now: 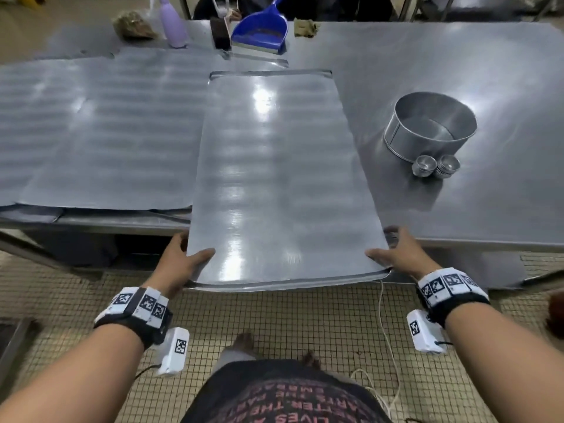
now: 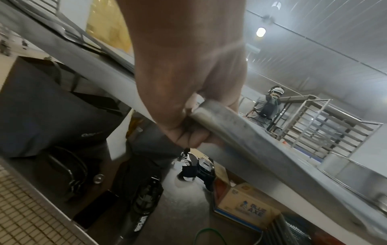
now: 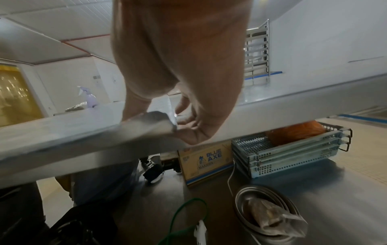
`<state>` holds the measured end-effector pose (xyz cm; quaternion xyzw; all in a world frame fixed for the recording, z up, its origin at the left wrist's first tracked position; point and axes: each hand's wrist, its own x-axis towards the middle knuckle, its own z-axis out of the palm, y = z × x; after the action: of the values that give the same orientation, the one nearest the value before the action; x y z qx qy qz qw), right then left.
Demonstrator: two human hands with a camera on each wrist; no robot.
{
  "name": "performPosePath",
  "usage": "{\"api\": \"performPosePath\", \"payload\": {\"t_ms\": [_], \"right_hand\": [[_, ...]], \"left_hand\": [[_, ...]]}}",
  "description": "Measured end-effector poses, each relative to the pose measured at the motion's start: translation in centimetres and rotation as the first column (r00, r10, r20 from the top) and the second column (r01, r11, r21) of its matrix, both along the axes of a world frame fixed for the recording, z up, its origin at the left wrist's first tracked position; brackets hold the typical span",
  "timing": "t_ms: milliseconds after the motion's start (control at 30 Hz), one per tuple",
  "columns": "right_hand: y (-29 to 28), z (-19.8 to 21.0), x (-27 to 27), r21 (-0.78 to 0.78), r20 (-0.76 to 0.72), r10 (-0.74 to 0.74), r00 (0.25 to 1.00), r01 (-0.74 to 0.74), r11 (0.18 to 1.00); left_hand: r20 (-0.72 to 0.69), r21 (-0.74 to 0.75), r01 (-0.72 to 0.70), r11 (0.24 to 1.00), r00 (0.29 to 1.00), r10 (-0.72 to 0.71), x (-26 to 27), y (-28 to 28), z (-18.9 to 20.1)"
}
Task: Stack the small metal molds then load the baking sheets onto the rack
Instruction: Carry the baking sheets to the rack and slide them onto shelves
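Observation:
A long metal baking sheet (image 1: 274,178) lies lengthwise on the steel table (image 1: 503,87), its near end sticking out past the table edge. My left hand (image 1: 180,261) grips its near left corner (image 2: 211,112), thumb on top and fingers curled beneath. My right hand (image 1: 396,254) grips the near right corner (image 3: 159,122) the same way. More baking sheets (image 1: 100,141) lie flat to the left. Two short stacks of small metal molds (image 1: 436,166) stand on the table to the right, beside a round tin (image 1: 427,126).
At the table's far edge are a blue dustpan (image 1: 262,25), a lilac bottle (image 1: 174,22) and a brush. Under the table sit a cardboard box (image 3: 205,162), grey crates (image 3: 289,152) and metal bowls (image 3: 268,210). A tray rack (image 2: 326,126) and a person stand far off.

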<state>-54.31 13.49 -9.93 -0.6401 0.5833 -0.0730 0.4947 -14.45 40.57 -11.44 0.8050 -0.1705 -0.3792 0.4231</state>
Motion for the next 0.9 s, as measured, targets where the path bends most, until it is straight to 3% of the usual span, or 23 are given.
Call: {"api": "performPosePath", "payload": {"t_ms": [133,233,300,367,467,700,900], "right_hand": [[0.4,-0.8,-1.9,0.112,0.059,0.125,0.990,-0.131,0.985],[0.2,-1.2,-1.7,0.121,0.092,0.130,0.987,-0.140,0.983],[0.0,-1.5,-0.8,0.034,0.076,0.088,0.993,-0.091,0.995],[-0.2,-2.0,0.4,-0.117,-0.013,0.034,0.999,-0.035,0.993],[-0.2,-3.0,1.2,-0.263,-0.075,-0.024,0.997,0.003,0.965],[1.7,-2.7,0.7,-0.160,0.052,-0.035,0.998,0.043,0.986],[2.0,-1.5,-0.2,-0.082,0.174,-0.118,0.978,0.134,0.988]], "left_hand": [[-0.161,0.055,0.180,0.982,0.972,-0.169,1.5,1.6,-0.1],[-0.167,0.044,0.231,0.972,0.961,-0.220,1.4,1.4,0.6],[-0.083,-0.008,0.175,0.985,0.981,-0.175,0.3,0.2,1.4],[-0.044,-0.083,0.026,0.996,0.999,-0.030,-1.6,-1.2,2.2],[-0.056,-0.115,-0.133,0.984,0.990,0.127,-2.5,-2.3,1.6],[0.065,-0.055,-0.065,0.996,0.996,0.069,-1.5,-2.4,1.4],[0.045,-0.041,-0.027,0.999,0.999,0.029,-0.9,-1.7,0.1]]}}
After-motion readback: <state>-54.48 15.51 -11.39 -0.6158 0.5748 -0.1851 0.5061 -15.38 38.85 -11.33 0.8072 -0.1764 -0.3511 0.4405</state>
